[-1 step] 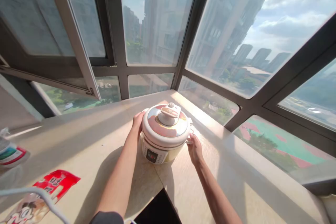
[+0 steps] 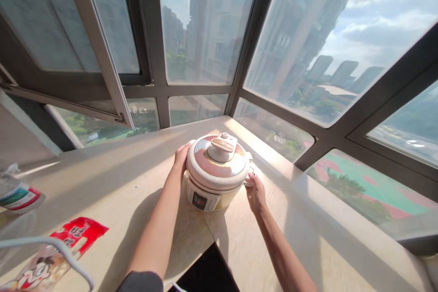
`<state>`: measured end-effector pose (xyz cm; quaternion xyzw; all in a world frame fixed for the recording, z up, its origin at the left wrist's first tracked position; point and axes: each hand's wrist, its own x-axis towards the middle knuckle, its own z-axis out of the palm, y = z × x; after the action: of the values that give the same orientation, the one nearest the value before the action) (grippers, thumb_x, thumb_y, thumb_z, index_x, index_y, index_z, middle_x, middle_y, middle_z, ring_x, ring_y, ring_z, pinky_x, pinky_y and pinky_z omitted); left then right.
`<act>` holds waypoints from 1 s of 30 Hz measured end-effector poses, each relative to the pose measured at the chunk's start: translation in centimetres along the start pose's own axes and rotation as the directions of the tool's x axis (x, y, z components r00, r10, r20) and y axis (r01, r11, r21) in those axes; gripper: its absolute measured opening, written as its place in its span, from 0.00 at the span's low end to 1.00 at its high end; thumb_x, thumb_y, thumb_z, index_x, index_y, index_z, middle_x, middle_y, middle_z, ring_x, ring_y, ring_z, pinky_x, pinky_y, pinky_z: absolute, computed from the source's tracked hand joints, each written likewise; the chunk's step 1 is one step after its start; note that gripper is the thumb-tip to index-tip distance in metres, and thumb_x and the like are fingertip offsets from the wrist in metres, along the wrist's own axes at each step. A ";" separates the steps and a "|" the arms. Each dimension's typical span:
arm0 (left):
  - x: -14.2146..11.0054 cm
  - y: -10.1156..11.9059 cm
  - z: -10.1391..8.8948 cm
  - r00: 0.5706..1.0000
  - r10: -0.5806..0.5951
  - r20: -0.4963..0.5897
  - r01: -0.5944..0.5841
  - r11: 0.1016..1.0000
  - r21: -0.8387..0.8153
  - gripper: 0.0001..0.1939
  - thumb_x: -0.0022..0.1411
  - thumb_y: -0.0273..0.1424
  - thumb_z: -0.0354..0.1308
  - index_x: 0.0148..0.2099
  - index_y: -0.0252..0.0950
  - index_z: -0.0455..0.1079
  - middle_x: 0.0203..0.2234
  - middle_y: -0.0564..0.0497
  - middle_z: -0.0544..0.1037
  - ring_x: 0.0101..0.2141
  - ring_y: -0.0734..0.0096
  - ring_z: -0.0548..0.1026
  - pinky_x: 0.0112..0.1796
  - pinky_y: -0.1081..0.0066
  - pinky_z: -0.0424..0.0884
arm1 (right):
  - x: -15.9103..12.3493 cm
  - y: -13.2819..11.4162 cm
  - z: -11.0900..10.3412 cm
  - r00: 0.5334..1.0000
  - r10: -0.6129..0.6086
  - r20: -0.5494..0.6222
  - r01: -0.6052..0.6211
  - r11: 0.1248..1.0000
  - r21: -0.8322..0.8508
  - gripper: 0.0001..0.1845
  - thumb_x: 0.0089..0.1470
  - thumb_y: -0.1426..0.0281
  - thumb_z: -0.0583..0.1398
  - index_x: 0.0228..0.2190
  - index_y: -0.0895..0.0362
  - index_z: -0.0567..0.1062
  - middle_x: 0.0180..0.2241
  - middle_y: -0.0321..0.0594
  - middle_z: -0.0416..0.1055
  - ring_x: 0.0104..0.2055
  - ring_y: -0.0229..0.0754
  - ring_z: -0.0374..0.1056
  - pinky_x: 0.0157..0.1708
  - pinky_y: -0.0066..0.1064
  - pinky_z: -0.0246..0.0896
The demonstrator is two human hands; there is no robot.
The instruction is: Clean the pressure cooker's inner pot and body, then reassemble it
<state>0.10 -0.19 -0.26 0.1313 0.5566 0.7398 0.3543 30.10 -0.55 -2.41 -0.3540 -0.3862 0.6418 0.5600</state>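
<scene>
On my feed, the right hand (image 2: 256, 191) grips the cooker (image 2: 219, 171) at four o'clock; the left hand (image 2: 181, 157), fingers partly hidden, seems to grip at nine o'clock.

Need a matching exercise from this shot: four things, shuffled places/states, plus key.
Things:
1. Cooker
2. Left window
3. Right hand
4. Packet

Places/states:
A. touching the cooker's right side
B. red at one end, lying at lower left
C. upright between two hands
D. swung open

Pairs: 1-C, 2-D, 3-A, 4-B
</scene>
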 end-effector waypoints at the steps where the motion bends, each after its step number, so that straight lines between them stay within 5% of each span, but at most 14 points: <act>1: -0.1 -0.2 -0.2 1.000 0.002 0.006 -0.002 1.000 -0.005 0.18 0.41 0.41 0.71 0.31 0.35 0.76 0.24 0.49 0.77 0.31 0.62 0.75 0.40 0.61 0.71 | 0.1 0.2 -0.2 0.999 0.005 -0.048 -0.004 1.000 0.016 0.15 0.42 0.60 0.72 0.32 0.54 0.80 0.32 0.35 0.78 0.33 0.41 0.71 0.35 0.31 0.68; 7: -1.3 -0.8 -0.7 1.000 0.004 -0.004 -0.004 1.000 0.012 0.19 0.42 0.43 0.72 0.31 0.34 0.77 0.24 0.50 0.76 0.32 0.61 0.75 0.40 0.62 0.70 | -1.0 0.6 -1.7 0.984 0.002 -0.179 0.005 0.999 0.036 0.10 0.37 0.67 0.70 0.23 0.55 0.74 0.23 0.31 0.69 0.27 0.35 0.64 0.28 0.27 0.64; 14: -5.4 -2.9 0.1 1.000 -0.015 0.014 0.014 0.999 0.037 0.16 0.47 0.43 0.69 0.30 0.36 0.73 0.22 0.53 0.73 0.29 0.66 0.71 0.33 0.66 0.67 | -3.2 -1.1 -4.5 0.964 0.014 -0.266 0.009 0.996 0.086 0.12 0.35 0.68 0.69 0.25 0.55 0.75 0.24 0.30 0.70 0.26 0.34 0.62 0.25 0.25 0.61; 30: -19.3 -7.7 7.2 0.964 -0.106 0.245 0.082 0.991 0.106 0.14 0.48 0.43 0.62 0.29 0.37 0.67 0.22 0.56 0.69 0.25 0.73 0.65 0.28 0.70 0.63 | -14.0 -7.9 -16.1 0.903 -0.038 -0.428 0.092 0.990 0.105 0.14 0.34 0.67 0.69 0.30 0.55 0.81 0.32 0.35 0.79 0.32 0.39 0.71 0.29 0.28 0.69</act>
<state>21.04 -6.86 -0.98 0.2135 0.5475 0.6724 0.4499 49.60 -12.24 -2.27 -0.4370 -0.2263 0.5529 0.6724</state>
